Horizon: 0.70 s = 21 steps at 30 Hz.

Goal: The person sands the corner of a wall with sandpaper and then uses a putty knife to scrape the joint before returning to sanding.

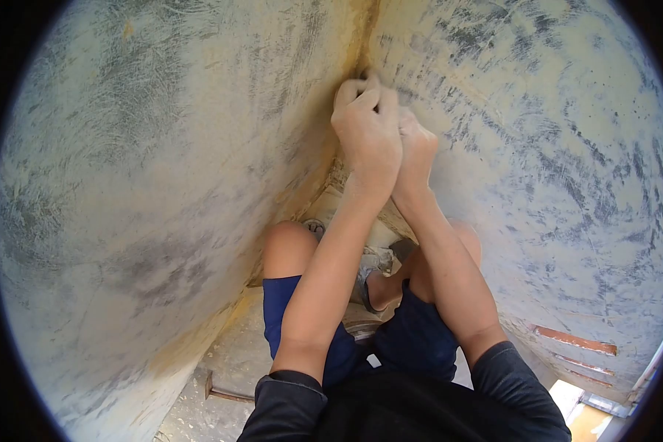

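Observation:
Both hands are raised together at the inner corner (pixel 366 44) where two scuffed, patchy walls meet. My left hand (pixel 367 129) is closed, with its fingers curled against the corner seam. Close beside it on the right, my right hand (pixel 418 140) is also closed and touches the left. A small dark bit shows at the fingertips; what the hands grip, if anything, is hidden. Pale dust coats both hands. The left wall (pixel 162 169) and right wall (pixel 538 169) are cream with grey rubbed patches.
My bent knees (pixel 291 247) and sandalled foot (pixel 381 291) are below the hands, between the walls. A rusty metal bar (pixel 228 395) lies on the dusty floor (pixel 206 420) at lower left. Reddish slots (pixel 574 340) cut the right wall low down.

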{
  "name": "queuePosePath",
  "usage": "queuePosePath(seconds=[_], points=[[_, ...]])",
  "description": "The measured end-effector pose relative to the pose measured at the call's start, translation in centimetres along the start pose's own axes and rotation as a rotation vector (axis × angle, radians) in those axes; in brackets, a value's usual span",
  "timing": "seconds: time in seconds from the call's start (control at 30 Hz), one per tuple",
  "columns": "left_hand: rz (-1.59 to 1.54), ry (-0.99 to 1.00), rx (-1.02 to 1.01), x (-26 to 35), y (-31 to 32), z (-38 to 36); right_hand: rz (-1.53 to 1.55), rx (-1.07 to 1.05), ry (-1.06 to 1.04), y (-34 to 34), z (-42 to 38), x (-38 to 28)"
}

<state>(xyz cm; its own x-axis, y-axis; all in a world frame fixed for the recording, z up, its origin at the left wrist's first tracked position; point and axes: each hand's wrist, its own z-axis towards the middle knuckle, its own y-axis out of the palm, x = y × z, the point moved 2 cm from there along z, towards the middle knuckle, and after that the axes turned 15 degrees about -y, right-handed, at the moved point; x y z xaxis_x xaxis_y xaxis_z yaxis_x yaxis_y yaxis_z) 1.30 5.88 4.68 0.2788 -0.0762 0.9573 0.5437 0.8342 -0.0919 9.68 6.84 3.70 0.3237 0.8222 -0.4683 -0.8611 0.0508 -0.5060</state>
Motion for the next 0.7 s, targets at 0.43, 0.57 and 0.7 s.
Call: queuePosePath(seconds=[0.43,0.57,0.7], points=[[-0.107,0.177,0.043,1.9,0.1,0.0,-0.070,0.078,-0.119,-1.0,1.2,-0.2],[-0.045,-0.111,-0.058,0.3,-0.5,-0.2,-0.054,-0.083,0.024,0.1,-0.3,0.4],[-0.064,0.153,0.016,2.0,-0.4,-0.1,-0.055,0.086,-0.121,-1.1,0.9,-0.8]])
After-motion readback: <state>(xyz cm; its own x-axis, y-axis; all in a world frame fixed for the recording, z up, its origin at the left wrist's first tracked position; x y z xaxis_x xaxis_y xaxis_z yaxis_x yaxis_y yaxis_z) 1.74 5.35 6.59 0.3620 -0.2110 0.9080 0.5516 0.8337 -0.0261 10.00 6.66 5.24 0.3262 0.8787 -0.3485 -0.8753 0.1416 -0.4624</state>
